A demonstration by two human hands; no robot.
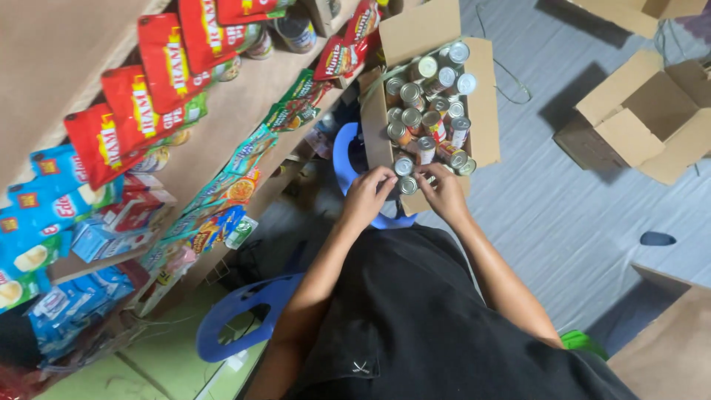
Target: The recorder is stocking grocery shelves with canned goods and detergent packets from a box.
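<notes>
Head view: left hand (368, 194) and right hand (443, 191) both pinch one tin can (406, 184); the overhanging cardboard box (485, 111) could tip off its blue stool (342, 159).

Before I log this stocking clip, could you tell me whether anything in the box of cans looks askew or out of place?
Yes: in the open cardboard box, most cans stand upright, but a few near the lower right corner lie tipped on their sides. Both the left hand and the right hand are at the box's near edge.
</notes>
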